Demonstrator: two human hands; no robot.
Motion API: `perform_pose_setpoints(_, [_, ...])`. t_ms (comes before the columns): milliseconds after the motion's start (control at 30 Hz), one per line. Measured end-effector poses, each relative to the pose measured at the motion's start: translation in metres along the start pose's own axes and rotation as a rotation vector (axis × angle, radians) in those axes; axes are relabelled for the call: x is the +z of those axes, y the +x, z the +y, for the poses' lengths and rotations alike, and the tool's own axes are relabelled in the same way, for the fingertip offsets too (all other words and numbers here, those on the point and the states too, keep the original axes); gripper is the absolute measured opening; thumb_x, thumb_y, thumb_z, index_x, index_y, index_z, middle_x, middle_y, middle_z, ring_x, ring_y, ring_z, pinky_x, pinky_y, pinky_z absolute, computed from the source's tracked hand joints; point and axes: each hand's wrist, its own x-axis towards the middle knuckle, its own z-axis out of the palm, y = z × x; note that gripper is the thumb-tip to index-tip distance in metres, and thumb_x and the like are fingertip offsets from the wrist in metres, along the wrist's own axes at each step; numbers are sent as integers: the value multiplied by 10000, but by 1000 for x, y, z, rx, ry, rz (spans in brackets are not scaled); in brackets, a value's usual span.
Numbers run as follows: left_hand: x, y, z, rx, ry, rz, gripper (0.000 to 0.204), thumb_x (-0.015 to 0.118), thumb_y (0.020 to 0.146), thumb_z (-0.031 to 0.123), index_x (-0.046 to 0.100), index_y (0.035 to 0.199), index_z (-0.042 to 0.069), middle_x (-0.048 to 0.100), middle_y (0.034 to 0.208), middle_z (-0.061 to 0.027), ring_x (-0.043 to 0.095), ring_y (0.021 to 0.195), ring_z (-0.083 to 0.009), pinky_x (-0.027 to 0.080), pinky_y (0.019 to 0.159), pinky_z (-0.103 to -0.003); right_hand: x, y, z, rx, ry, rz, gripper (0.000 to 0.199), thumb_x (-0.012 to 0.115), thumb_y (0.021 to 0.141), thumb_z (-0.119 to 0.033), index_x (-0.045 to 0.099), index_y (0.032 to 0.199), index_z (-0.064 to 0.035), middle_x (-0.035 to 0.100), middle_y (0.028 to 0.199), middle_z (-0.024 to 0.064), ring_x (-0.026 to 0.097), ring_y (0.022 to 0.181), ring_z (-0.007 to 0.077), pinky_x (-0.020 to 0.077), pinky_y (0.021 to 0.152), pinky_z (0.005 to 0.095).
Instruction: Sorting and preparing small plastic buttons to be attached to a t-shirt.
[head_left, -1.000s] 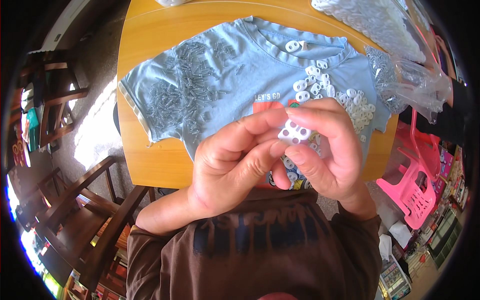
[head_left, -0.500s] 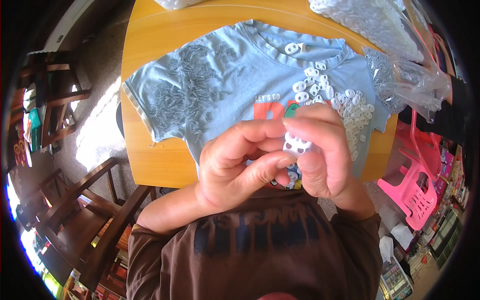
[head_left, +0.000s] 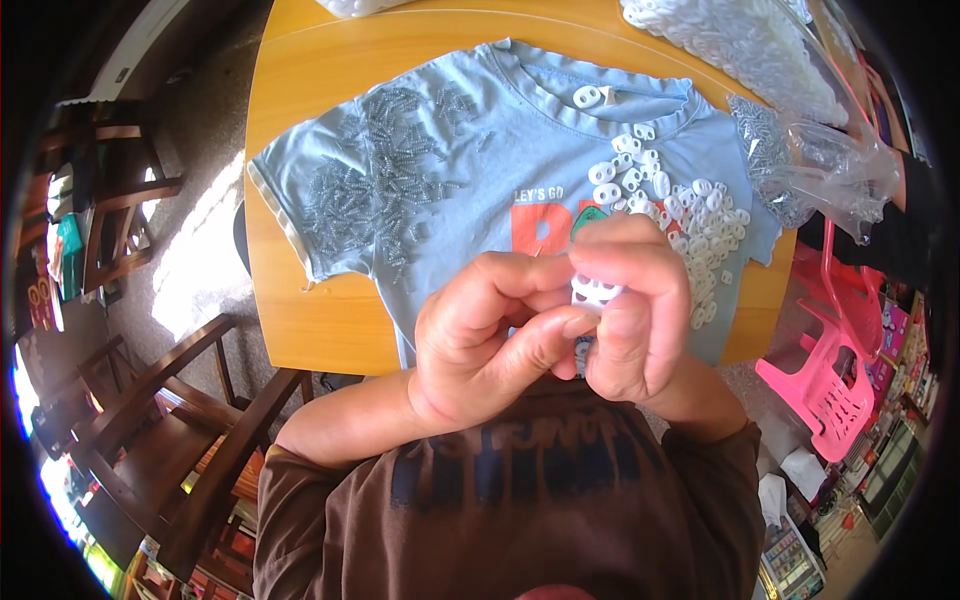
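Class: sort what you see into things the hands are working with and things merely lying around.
In use: left hand, right hand, small white plastic piece, loose white pieces, pile of metal springs.
Lying about: blue T-shirt, clear plastic bag, pink stool, wooden chair.

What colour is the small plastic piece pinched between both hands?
White small plastic piece, seen best in the head view.

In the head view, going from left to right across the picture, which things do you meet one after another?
Wooden chair → pile of small metal springs on the blue shirt → left hand → white plastic piece held in both hands → right hand → pink stool.
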Motion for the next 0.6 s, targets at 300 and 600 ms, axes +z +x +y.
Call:
perform_pose_setpoints(300, [-7, 3, 3, -4, 47, -30, 273, 594, 821, -20, 476, 1066, -40, 624, 815, -101, 580, 607, -85, 474, 527, -203, -3, 2, -1, 18, -19, -34, 245, 446, 909, -141, 489, 1078, 31, 549, 861, 122, 505, 690, 209, 431, 664, 340])
perform_pose_setpoints(600, [-10, 5, 7, -42, 99, -18, 297, 604, 809, -36, 490, 1082, -42, 624, 872, -94, 587, 670, -90, 482, 569, -210, -9, 5, -5, 62, -26, -67, 232, 463, 874, -71, 512, 1075, 37, 584, 925, 127, 550, 761, 243, 445, 779, 381])
